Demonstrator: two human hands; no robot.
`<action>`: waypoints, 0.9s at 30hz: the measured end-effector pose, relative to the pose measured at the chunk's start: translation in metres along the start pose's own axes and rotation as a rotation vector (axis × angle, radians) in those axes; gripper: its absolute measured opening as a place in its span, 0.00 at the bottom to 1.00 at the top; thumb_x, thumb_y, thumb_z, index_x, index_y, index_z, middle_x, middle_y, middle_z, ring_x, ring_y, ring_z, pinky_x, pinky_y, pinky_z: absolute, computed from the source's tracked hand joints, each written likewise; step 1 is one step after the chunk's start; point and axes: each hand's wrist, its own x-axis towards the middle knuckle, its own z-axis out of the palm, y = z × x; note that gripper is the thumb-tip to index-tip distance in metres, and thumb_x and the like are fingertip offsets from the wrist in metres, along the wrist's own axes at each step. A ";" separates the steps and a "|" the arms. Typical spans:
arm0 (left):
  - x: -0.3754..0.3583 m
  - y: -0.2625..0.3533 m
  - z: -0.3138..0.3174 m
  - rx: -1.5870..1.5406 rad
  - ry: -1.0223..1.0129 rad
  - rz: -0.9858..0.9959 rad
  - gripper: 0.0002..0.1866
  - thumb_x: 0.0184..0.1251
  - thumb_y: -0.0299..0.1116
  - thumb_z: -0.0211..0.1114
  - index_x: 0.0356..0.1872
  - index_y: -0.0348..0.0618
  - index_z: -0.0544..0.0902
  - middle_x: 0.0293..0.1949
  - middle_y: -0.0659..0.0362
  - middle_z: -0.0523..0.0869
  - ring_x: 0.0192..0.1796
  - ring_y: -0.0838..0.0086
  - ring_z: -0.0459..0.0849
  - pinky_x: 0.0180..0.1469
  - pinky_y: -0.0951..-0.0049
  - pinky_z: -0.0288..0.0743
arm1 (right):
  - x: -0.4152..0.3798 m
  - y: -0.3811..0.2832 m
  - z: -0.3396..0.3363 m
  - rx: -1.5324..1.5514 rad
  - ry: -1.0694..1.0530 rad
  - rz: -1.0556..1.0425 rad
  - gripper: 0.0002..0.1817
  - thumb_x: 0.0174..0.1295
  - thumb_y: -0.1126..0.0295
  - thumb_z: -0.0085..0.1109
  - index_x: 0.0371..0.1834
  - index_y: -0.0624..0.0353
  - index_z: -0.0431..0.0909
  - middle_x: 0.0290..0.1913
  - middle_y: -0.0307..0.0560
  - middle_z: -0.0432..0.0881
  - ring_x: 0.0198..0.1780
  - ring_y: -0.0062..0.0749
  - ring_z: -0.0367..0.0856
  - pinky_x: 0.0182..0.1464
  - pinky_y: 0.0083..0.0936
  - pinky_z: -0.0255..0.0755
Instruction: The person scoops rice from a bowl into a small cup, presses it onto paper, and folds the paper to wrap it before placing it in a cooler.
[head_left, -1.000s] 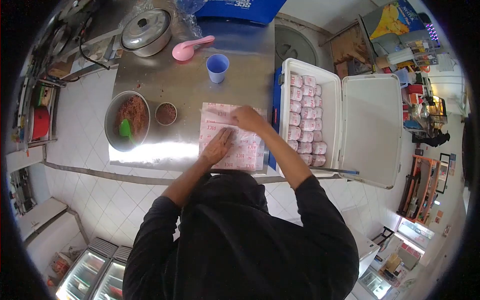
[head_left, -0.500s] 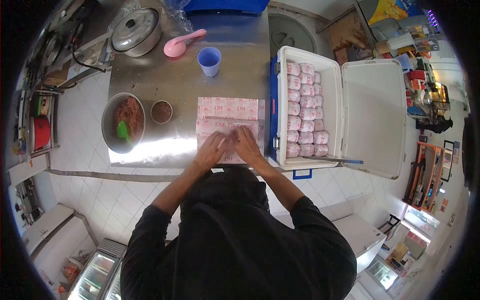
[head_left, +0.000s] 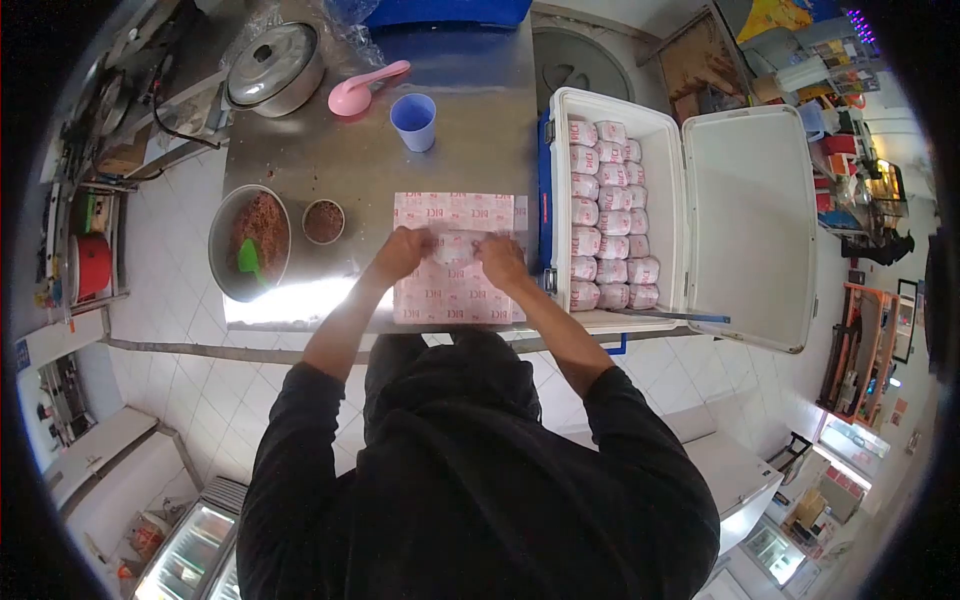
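Printed wrapping paper (head_left: 455,290) lies flat at the near edge of the steel table (head_left: 330,150), toward its right corner, and nothing sits on it yet. By my judgement most of the job is done: the cooler (head_left: 750,220) against the table's right edge is nearly full of wrapped packets (head_left: 605,215). Filling remains in the big bowl (head_left: 250,245) near the left edge and the small bowl (head_left: 323,221) beside it. My left hand (head_left: 400,252) and right hand (head_left: 500,262) press on the sheet, fingers curled, pinching its middle fold.
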 end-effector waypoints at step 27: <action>-0.035 0.012 0.137 -0.568 0.697 0.092 0.34 0.71 0.31 0.60 0.75 0.30 0.62 0.53 0.43 0.83 0.54 0.51 0.83 0.57 0.55 0.77 | -0.001 -0.096 0.091 0.589 0.768 0.272 0.37 0.61 0.61 0.73 0.68 0.72 0.69 0.56 0.67 0.81 0.54 0.51 0.84 0.51 0.36 0.80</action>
